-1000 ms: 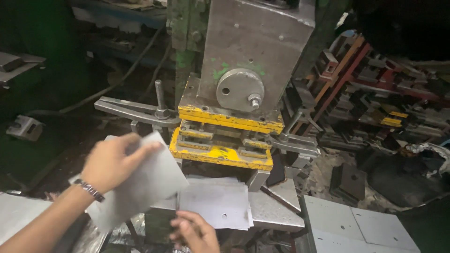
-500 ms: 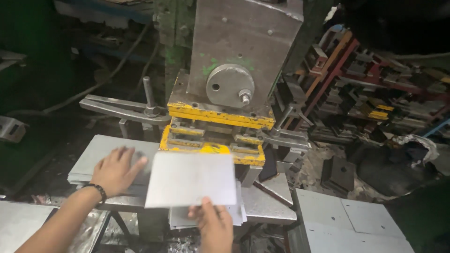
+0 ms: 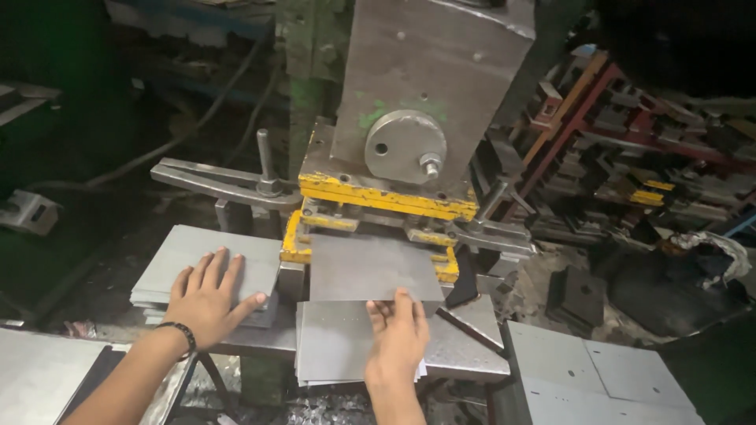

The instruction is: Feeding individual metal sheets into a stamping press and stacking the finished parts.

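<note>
Right hand (image 3: 398,334) pinches the metal sheet's (image 3: 370,267) near edge under the press (image 3: 409,126); left hand (image 3: 206,295) lies spread on the stack (image 3: 189,256).

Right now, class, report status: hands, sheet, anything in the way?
Left hand flat on the sheet stack. Right hand pushing a metal sheet into the press die. Nothing blocking.

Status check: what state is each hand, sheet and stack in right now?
left hand: flat, fingers spread, on the left sheet stack.
right hand: fingertips at the near edge of the single sheet.
single sheet: lying flat, partly under the yellow die.
front stack: flat beneath the right hand.
</note>
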